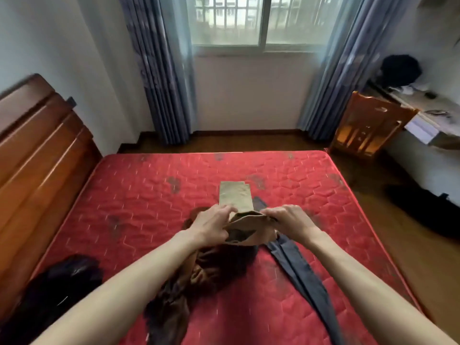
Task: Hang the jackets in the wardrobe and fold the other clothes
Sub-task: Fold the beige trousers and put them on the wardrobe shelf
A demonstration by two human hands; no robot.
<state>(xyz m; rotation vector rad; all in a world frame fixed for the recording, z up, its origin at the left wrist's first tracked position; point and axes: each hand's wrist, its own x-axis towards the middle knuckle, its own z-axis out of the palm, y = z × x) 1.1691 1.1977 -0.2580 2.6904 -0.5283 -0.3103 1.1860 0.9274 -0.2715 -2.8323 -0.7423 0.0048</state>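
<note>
held item: small tan soft-fabric garment (pixel 249 226), lifted just above the red quilted mattress (pixel 124 195), between both hands
left hand: left hand (pixel 210 226) grips the garment's left upper edge, fingers curled over the fabric, thumb side under it
right hand: right hand (pixel 290 220) pinches the right upper edge, fingers curled on the cloth
fold state: top edge looks turned over toward the person; dark lining or shadow shows in the open fold below the hands. Judgement: mid-fold, not finished
handling: thin, limp, light cloth; sags between the grip points, no stiffness. Low slip risk, nothing fragile. Will bunch if held at one point only
where to hold: judgement: keep both top corners, one per hand, pull lightly apart for a straight edge, then lay it flat before the next fold
done pile: flat folded olive-beige rectangle of cloth (pixel 235 196) lies on the mattress just beyond the fingertips, apart from the held piece
under left forearm: crumpled dark brown fabric heap (pixel 211 267), unfolded, soft and bulkier
under right forearm: long grey-blue fabric piece (pixel 296 267) running diagonally toward the person, far end passing under the right hand
far left of left arm: black glossy garment (pixel 62 282), possibly a jacket, cannot tell
wardrobe: not in view
</note>
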